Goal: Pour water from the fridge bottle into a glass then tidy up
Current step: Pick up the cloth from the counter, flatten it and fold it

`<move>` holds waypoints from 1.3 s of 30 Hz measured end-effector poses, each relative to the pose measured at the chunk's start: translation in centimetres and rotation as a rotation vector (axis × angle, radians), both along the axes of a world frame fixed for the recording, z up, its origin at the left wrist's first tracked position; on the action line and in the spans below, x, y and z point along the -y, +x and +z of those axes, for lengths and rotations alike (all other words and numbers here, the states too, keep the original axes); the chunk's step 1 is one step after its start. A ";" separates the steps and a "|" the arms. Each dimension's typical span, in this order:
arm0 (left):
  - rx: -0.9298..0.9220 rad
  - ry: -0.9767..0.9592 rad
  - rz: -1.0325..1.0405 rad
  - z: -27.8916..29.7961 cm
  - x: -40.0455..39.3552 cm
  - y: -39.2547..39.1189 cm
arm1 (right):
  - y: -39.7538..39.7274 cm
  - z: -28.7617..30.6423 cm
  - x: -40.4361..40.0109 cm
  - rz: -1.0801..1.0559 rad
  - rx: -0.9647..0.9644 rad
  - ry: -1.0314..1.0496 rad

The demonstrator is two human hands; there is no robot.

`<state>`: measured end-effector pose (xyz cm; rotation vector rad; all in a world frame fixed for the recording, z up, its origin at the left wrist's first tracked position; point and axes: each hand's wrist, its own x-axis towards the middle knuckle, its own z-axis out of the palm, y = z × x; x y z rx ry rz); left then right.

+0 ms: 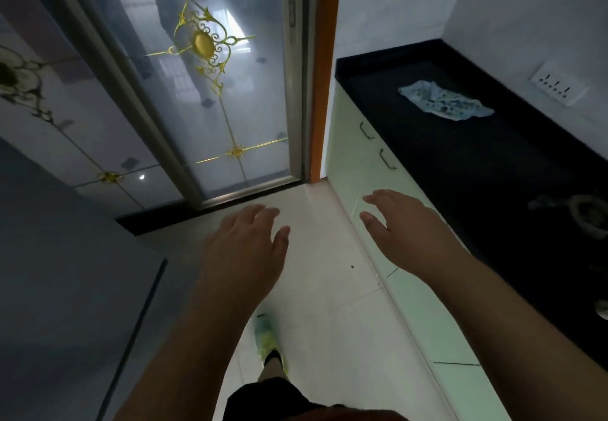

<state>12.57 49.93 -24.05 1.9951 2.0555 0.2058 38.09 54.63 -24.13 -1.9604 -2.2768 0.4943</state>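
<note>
Both hands hang free over the pale floor (322, 256): the left hand (245, 246) and right hand (403, 233) have loose, spread fingers and hold nothing. No bottle or glass is in view (the grey panel (65, 272) at left may be the fridge). A crumpled cloth (444, 101) lies on the dark counter (477, 164). The likely risk is slipping or bumping the counter edge while walking.

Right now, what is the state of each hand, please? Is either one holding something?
Left hand: open, fingers relaxed, holding nothing.
Right hand: open, fingers spread, holding nothing.
</note>
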 end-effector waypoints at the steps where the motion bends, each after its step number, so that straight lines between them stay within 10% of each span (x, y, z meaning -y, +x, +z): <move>1: -0.004 -0.002 -0.031 0.1 -2.7 -0.6 | -0.4 0.0 -1.8 -0.026 0.007 0.000; 31: -0.346 -0.116 -0.592 -1.5 -58.9 11.0 | 9.8 -7.7 -50.8 -0.485 -0.207 -0.183; 39: -0.174 -0.178 -0.695 -7.9 -69.5 19.0 | 16.0 -15.8 -59.5 -0.725 -0.187 -0.341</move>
